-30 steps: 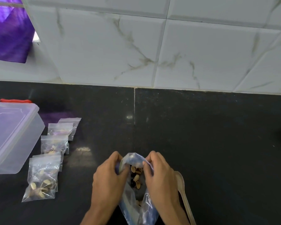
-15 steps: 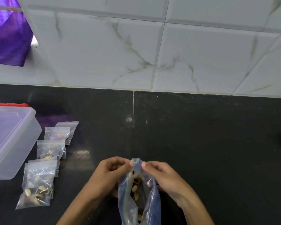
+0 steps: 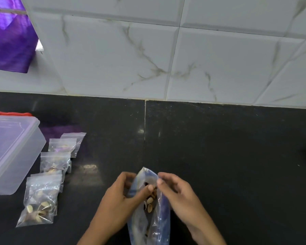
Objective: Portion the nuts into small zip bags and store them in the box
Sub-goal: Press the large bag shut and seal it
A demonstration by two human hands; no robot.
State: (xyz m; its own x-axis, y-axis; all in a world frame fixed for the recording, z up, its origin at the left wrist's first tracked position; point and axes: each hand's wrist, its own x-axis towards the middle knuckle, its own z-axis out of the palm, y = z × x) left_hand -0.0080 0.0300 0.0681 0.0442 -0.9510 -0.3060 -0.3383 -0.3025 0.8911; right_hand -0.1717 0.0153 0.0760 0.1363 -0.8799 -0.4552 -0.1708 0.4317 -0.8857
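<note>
Standing upright on the desk (image 3: 219, 156), the nut bag (image 3: 149, 214) is being pinched at its mouth by left hand (image 3: 119, 200) and right hand (image 3: 178, 195), fingers clamped on its rims, seemingly for access to the nuts.

A black, finely speckled stone countertop (image 3: 219, 156) is seen below white wall tiles (image 3: 219, 64) veined in grey-brown — a marble pattern. A blue-tinted clear plastic bag (image 3: 159, 216) is shown with beige pistachio nuts (image 3: 149, 200) inside. A translucent, frosted-white plastic box (image 3: 10, 156) is backed by a red strip (image 3: 14, 113). Shiny purple fabric (image 3: 9, 36) is visible — upper left.
</note>
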